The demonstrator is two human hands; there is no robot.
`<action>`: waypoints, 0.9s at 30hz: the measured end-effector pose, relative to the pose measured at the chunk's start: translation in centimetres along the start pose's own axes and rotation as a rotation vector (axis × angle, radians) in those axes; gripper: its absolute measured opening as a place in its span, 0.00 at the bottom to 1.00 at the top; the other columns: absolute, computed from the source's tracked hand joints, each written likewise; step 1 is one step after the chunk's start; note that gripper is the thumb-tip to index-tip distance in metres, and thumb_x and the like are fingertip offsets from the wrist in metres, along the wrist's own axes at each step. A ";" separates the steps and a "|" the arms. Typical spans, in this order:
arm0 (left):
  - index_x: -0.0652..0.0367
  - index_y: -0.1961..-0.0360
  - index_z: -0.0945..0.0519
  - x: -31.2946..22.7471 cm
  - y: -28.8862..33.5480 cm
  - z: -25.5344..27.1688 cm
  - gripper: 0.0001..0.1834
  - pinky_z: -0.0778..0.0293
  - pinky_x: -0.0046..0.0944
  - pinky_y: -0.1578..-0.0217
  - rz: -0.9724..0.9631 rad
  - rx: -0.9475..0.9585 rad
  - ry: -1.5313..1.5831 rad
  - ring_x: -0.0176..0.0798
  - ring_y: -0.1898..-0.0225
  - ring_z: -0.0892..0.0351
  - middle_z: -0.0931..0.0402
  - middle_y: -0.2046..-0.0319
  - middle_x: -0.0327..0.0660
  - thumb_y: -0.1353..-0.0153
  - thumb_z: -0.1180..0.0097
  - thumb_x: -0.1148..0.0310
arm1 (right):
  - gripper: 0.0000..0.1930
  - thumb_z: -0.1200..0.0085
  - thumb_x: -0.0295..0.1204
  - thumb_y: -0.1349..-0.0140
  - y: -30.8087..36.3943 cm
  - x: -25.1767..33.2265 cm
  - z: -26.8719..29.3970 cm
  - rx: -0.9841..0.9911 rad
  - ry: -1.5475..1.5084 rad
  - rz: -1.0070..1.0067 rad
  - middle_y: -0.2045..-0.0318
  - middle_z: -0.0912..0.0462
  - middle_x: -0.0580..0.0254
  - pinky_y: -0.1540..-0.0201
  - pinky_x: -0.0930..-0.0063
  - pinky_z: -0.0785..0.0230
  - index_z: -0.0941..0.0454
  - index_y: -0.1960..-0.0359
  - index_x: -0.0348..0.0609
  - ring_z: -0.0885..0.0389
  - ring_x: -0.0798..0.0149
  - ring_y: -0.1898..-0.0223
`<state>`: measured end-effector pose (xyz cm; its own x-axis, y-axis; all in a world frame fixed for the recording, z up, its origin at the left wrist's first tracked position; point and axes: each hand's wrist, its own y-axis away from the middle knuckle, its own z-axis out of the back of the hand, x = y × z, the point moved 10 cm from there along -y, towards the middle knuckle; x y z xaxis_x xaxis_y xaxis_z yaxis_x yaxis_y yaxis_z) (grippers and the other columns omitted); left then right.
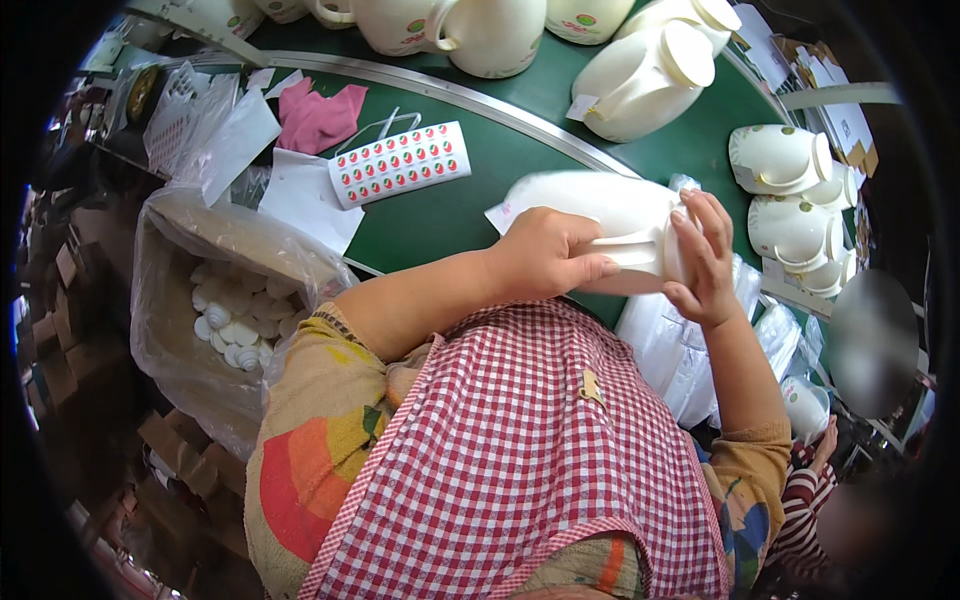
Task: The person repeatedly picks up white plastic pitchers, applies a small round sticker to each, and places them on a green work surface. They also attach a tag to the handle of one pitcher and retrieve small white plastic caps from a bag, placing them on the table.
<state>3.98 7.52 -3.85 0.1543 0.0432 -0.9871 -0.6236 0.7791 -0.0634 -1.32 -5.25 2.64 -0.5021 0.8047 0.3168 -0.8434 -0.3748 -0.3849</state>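
White pitcher tipped on its side over the green worktop, roughly 2 o'clock from the middle of the view, with fingers of the left hand clamped round the handle and fingers of the right hand wrapped over the round end. More white pitchers up at 12 o'clock from it, white jugs at 3, plus a red-and-green sticker sheet and pink cloth around 10. Also clear plastic packaging at 5, and way over near 9, a plastic-lined box with white caps inside.
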 end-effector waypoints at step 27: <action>0.67 0.57 0.27 28.7 19.7 25.0 0.17 0.26 0.42 0.59 0.761 -1.030 0.506 0.43 0.65 0.21 0.22 0.66 0.45 0.48 0.39 0.73 | 0.23 0.43 0.38 0.49 -6.7 1.7 -3.4 -0.022 0.265 -0.215 0.44 0.31 0.50 0.42 0.56 0.45 0.25 0.51 0.43 0.35 0.46 0.42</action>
<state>15.28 39.78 -29.75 -0.6324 -0.1569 -0.7586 -0.7430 -0.1543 0.6513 4.12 0.16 2.80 -0.2437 0.9569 0.1578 -0.9189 -0.1758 -0.3531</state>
